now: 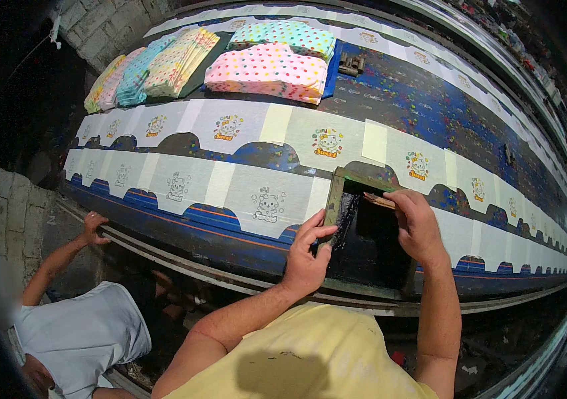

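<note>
A dark screen-printing frame (pixel 337 199) with a worn green rim lies over the row of pale fabric pieces in front of me. My left hand (pixel 306 256) grips its left rim, the fingers bent over the wood. Inside the frame, black ink is smeared along the left part of the mesh. My right hand (pixel 418 225) pinches the wooden handle of a squeegee (pixel 379 199) near the frame's far edge; the squeegee's lower part is hard to make out. Just left of the frame, a fabric piece (pixel 269 203) bears a black outline of a cat.
Stacks of dotted fabric, one of them pink (pixel 267 72), sit at the far left of the long printing table (pixel 423 83). Colored cat prints (pixel 326 143) run along the row behind. A co-worker in a pale shirt (pixel 87 326) rests a hand on the table's near rail (pixel 163 251).
</note>
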Tool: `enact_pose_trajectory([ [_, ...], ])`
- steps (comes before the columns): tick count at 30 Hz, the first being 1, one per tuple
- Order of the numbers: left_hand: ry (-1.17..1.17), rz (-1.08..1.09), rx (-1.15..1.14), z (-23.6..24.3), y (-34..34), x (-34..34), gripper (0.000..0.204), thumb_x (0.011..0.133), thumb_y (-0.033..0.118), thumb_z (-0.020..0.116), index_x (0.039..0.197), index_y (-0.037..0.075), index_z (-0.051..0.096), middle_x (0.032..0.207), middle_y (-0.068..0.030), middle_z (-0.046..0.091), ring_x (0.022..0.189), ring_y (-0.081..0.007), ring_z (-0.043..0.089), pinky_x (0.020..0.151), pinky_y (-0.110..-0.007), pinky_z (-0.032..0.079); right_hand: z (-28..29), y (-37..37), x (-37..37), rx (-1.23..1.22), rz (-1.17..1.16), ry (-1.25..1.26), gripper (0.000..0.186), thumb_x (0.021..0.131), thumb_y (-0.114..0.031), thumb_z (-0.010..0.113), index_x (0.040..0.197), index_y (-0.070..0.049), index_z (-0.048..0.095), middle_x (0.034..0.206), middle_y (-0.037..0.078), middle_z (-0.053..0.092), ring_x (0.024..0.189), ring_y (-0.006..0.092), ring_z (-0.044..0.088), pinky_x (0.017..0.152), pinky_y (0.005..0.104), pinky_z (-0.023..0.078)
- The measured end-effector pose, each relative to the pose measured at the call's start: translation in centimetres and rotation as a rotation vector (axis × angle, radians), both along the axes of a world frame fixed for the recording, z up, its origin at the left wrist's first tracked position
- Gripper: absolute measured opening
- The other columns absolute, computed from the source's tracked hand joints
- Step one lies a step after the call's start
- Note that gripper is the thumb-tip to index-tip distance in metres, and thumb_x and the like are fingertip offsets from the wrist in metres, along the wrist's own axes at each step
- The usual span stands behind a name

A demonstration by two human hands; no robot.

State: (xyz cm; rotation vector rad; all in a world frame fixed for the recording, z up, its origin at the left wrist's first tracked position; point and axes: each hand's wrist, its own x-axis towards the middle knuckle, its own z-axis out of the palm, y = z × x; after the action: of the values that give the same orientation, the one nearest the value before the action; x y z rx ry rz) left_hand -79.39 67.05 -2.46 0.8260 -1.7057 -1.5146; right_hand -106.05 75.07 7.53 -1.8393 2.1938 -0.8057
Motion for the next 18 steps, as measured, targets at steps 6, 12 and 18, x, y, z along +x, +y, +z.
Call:
enact_pose_trajectory([
  [6,0.006,-0.021,-0.035,-0.2,-0.2,0.0,0.044,0.094,-0.012,0.069,0.135,0.004,0.076,0.172,-0.0243,0.053,0.16,-0.0367,0.053,0.133,-0.045,0.04,-0.8,2.0,3.0,0.034,0.052,0.113,0.067,0.075,0.018,0.073,0.137,-0.006,0.076,0.129,0.018,0.077,0.122,0.0435,0.072,0.104,0.0504,0.059],
  [12,0.045,-0.034,0.012,-0.2,0.0,-0.1,0.043,0.096,-0.015,0.068,0.134,0.002,0.075,0.174,-0.0252,0.05,0.162,-0.0367,0.051,0.132,-0.045,0.041,-1.3,6.6,8.4,0.035,0.099,0.111,0.07,0.067,0.01,0.078,0.135,-0.005,0.077,0.129,0.016,0.075,0.115,0.0414,0.072,0.099,0.0528,0.058],
  [18,0.007,-0.032,-0.026,0.2,-0.2,0.0,0.043,0.096,-0.013,0.068,0.135,0.003,0.075,0.174,-0.0252,0.051,0.163,-0.0375,0.05,0.133,-0.046,0.04,-0.6,9.4,11.4,0.064,0.118,0.09,0.063,0.076,-0.006,0.082,0.138,-0.006,0.077,0.132,0.015,0.073,0.12,0.0396,0.071,0.103,0.0521,0.058],
])
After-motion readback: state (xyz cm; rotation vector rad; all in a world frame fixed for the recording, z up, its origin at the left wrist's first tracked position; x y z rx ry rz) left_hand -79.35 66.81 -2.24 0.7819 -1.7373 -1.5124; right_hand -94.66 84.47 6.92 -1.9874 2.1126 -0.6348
